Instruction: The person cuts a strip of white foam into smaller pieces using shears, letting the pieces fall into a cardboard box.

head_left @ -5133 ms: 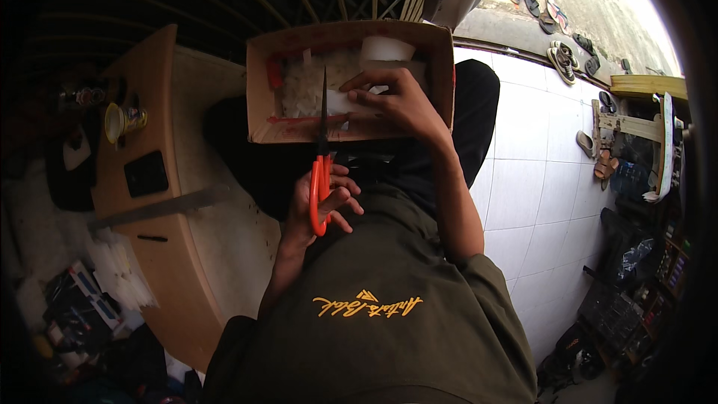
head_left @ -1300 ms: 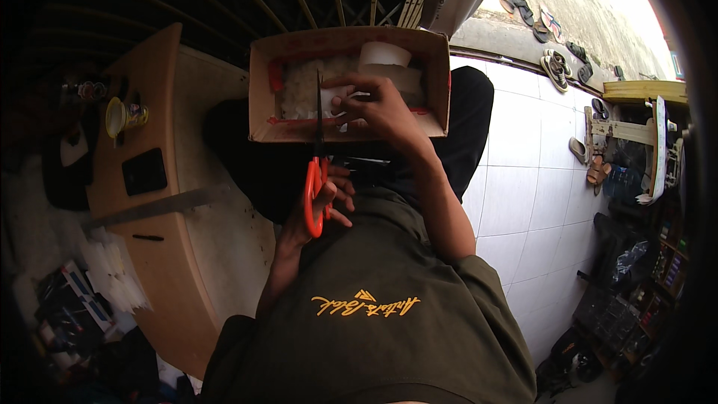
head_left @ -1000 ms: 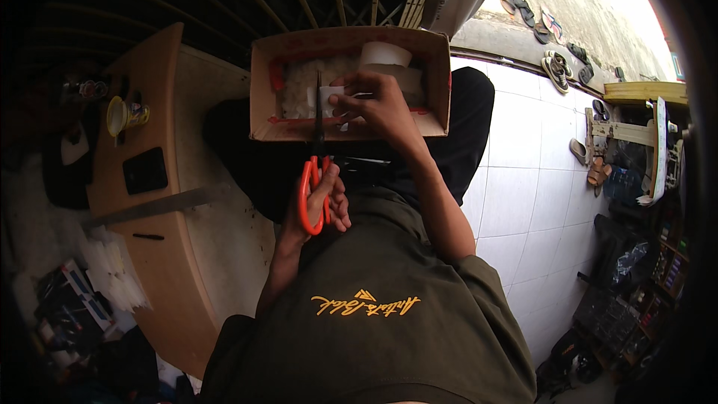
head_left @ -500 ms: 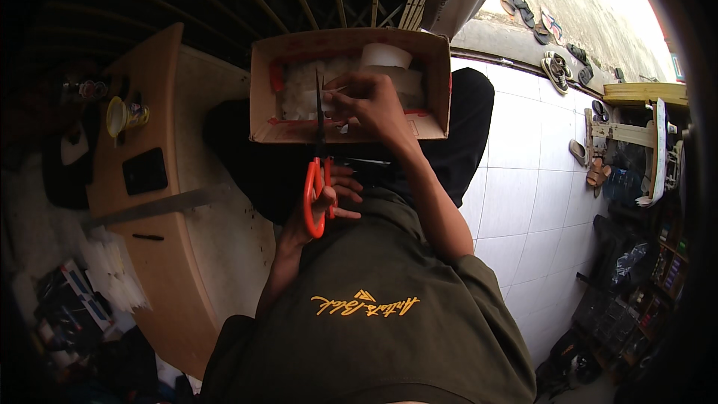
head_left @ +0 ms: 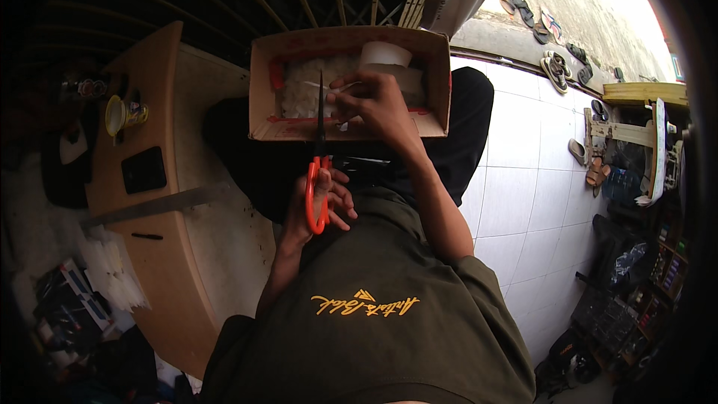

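My left hand [head_left: 298,218] grips a pair of scissors [head_left: 311,198] by its red-orange handles. The dark blades point away from me, lie together, and reach over the near wall of an open cardboard box [head_left: 422,126]. My right hand [head_left: 380,107] is over the box, just right of the blades, with thumb and fingers pinched on a thin white strip [head_left: 311,84]. That strip sticks out leftward by the blade tips. Many small white cut pieces [head_left: 298,99] lie in the box's left part. A white roll [head_left: 387,53] stands at the back right inside, partly behind my right hand.
The box rests at my legs [head_left: 473,116]. To the left stands a wooden table [head_left: 161,254] with a dark phone [head_left: 144,170], a yellow-rimmed tub [head_left: 117,116] and a long flat blade-like strip [head_left: 157,206]. Slatted bars rise behind the box. White tiles and several shoes are on the right.
The scissor blades have come together, and the handles have closed with my left fingers curling in. My right hand has barely moved; the white strip now shows more plainly.
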### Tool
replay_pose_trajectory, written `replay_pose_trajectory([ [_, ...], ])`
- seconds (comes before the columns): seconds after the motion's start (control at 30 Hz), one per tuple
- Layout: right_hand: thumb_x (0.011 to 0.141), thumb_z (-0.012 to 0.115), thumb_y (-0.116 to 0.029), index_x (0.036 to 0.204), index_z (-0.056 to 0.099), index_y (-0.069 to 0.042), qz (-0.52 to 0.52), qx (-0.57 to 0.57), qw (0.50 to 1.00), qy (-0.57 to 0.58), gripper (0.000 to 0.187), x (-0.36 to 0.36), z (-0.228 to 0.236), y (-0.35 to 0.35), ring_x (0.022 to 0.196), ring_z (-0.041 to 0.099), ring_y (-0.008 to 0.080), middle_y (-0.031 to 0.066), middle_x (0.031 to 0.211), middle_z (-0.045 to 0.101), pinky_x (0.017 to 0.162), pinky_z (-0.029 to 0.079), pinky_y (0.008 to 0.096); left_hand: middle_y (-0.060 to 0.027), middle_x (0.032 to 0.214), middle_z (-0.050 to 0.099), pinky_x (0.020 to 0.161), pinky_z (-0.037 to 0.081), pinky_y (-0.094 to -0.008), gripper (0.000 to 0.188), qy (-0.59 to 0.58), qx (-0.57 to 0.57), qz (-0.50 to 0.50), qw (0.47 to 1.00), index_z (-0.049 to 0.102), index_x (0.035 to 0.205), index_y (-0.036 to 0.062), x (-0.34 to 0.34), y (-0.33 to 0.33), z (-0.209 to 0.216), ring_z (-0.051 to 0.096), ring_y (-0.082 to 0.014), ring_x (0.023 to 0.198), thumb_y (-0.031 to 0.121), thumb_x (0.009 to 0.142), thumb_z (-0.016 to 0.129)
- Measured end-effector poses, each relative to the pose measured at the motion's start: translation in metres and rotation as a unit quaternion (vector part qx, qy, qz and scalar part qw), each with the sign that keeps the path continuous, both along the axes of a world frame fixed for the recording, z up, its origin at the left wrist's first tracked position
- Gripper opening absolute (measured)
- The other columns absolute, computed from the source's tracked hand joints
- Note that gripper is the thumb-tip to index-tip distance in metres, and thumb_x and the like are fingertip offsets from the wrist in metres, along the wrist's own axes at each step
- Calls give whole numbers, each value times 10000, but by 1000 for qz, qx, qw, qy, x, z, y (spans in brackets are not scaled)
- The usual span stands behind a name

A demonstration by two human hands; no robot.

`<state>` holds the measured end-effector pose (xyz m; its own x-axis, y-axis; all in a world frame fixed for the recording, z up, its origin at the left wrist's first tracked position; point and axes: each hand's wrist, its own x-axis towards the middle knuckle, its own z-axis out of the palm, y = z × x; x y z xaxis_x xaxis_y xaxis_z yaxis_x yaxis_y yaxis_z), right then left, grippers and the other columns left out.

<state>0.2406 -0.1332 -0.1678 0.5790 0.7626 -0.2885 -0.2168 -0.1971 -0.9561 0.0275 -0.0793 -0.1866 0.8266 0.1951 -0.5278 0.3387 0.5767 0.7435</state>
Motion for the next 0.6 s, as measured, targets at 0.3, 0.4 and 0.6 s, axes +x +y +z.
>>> replay_pose_trajectory([
  [0.3, 848, 717, -92, 993, 678, 36, -106, 61, 992, -33, 198, 1, -24, 13, 750, 716, 164, 148, 839, 731, 666, 561, 266, -195, 1152, 556, 861, 574, -500, 968, -105, -70, 0, 992, 375, 1359, -49, -6, -2, -22, 634, -285, 1018, 622, 759, 731],
  [0.4, 847, 724, -107, 973, 686, 27, -110, 70, 991, -30, 188, -5, -24, 22, 744, 706, 149, 132, 839, 731, 658, 552, 258, -187, 1158, 554, 861, 575, -494, 964, -97, -50, -3, 994, 369, 1371, -34, -6, -2, -25, 632, -280, 1019, 624, 763, 725],
  [0.6, 853, 730, -146, 941, 691, 24, -68, 1, 998, -5, 194, -11, -3, 19, 699, 679, 122, 108, 807, 720, 598, 520, 241, -176, 1136, 558, 845, 580, -479, 969, -79, -35, 3, 996, 376, 1367, -25, -5, -4, -20, 633, -260, 992, 683, 775, 670],
])
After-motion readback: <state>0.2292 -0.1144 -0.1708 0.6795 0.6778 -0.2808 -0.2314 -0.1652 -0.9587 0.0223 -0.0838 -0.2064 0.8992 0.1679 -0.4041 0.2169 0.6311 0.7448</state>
